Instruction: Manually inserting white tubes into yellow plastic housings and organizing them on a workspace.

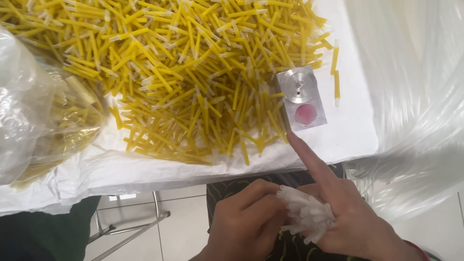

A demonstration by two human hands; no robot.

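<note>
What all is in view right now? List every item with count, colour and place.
yellow tubes: a large heap, too many to count, yellow with pale tips, spread over the table's middle and left
stray yellow tubes: two, yellow, right of the metal block
metal block: one, silver with a round pink pad, at the heap's right edge
white table cover: one, white, under the heap
clear bag of tubes: one, transparent, far left
clear plastic sheeting: transparent, far right
metal frame: grey, on the floor below the table
white caps: a bunch, white, between both hands
left hand: fingers on the bunch
right hand: holds the bunch, forefinger pointing toward the block
</note>
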